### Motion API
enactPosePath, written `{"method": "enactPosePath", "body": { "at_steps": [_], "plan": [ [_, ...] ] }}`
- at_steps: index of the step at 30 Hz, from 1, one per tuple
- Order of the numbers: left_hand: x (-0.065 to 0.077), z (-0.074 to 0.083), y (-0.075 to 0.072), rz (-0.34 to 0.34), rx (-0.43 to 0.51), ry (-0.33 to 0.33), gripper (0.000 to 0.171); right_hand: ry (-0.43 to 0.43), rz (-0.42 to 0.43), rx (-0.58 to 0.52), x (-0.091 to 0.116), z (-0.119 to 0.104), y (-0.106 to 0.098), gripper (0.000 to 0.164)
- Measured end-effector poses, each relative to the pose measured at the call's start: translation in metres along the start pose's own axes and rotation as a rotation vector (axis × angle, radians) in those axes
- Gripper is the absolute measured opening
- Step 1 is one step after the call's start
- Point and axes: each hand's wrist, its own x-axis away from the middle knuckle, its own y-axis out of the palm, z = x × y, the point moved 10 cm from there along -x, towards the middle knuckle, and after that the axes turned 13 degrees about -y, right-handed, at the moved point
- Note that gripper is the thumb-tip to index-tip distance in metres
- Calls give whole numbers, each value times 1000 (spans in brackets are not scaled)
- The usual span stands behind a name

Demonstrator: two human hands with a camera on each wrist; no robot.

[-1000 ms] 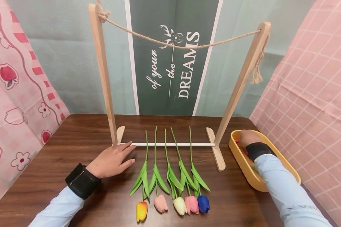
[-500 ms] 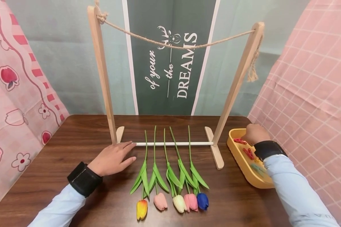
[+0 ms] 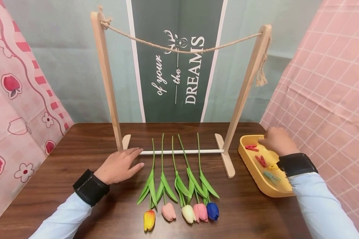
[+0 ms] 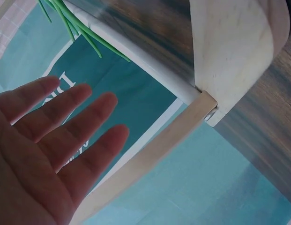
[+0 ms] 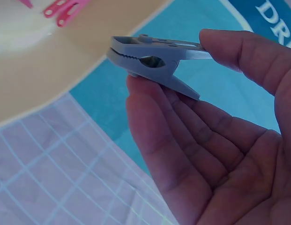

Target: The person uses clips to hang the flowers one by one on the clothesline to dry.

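Observation:
My right hand (image 3: 278,141) is over the far end of a yellow basket (image 3: 254,174). In the right wrist view it pinches a grey clothespin (image 5: 157,70) between thumb and fingers, the clip's toothed end pointing away from the palm. Inside the basket lie several more clothespins, among them a red one (image 3: 261,161) and a teal one (image 3: 271,177). My left hand (image 3: 118,166), fingers extended, lies by the left end of a white rod (image 3: 167,152) at the base of a wooden frame. The left wrist view shows that palm holding nothing.
Several artificial tulips lie in a row, stems across the rod, from a yellow-orange bloom (image 3: 149,220) to a blue one (image 3: 212,211). A rope (image 3: 155,43) sags between the left post (image 3: 107,79) and right post (image 3: 247,86). Curtains surround the table.
My right hand has risen from inside the basket and shifted right, uncovering the clothespins there. The left hand keeps its place by the rod; the head view has shifted slightly.

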Motion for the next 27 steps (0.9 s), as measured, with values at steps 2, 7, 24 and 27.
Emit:
{"method": "enactPosePath", "body": {
  "at_steps": [2, 7, 24, 27],
  "plan": [
    [0, 0, -1, 0, 1, -6, 55, -14, 32, 6, 3, -4, -7, 41],
    [-2, -1, 1, -7, 25, -30, 57, -23, 98, -1, 12, -14, -19, 41],
    [-24, 2, 18, -112, 340, -186, 39, -156, 291, 41, 20, -96, -53, 36],
    [-28, -1, 25, -146, 390, -235, 37, -189, 326, 56, 20, -113, -56, 38]
  ]
}}
